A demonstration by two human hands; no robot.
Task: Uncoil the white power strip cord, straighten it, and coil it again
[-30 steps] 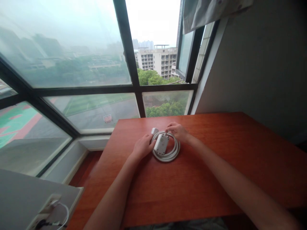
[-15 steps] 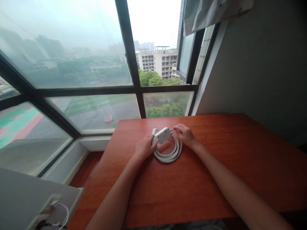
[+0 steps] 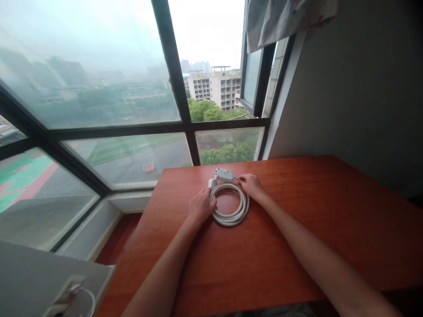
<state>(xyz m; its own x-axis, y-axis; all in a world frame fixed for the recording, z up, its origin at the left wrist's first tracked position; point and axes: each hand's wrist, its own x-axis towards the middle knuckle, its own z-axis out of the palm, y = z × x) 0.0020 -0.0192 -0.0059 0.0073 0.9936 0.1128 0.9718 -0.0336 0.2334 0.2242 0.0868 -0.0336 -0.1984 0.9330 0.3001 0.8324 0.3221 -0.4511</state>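
A white cable (image 3: 231,219) lies in a round coil on the reddish-brown table (image 3: 264,255). Behind the coil rests a white power strip (image 3: 224,175), its narrow side facing me. A white plug (image 3: 212,184) sits at the coil's far left, just beyond the fingers of my left hand (image 3: 201,205). That hand is closed round the left side of the coil, thumb on the inside. At the right, my right hand (image 3: 251,185) pinches the cable close to where it enters the strip. The fingertips partly hide the cable there.
Large dark-framed windows (image 3: 190,127) stand behind and left of the table, with one pane open at the right. A grey curtain (image 3: 287,22) hangs above. At lower left, a wall socket (image 3: 68,293) has a white cord plugged in.
The power strip has moved away from above the coil to behind it and turned level. The plug now shows more fully. Both hands keep nearly the same places, and the view has shifted slightly.
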